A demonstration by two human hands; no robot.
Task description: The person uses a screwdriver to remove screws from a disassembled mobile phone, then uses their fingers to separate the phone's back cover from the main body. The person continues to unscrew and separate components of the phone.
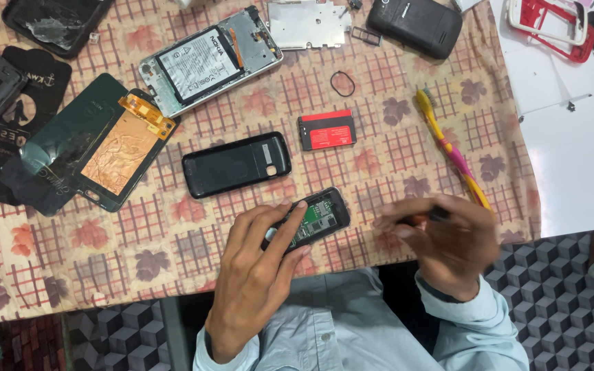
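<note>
Left hand [256, 275] fingers closed on small black opened phone with green circuit board [313, 218] at near desk [173, 240] edge; blurred right hand [448, 237] pinches thin dark tool [429, 217] just beside it.

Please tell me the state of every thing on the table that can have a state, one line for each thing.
Small phone: back off, green board bare, held in left hand.
Black back cover: removed, lying flat.
Red and black battery: taken out, lying apart.
Smartphone: opened, battery showing.
Dark screen panel: detached, copper side up.
Right hand: blurred, closed on a dark tool.
Toothbrush: lying flat.
</note>
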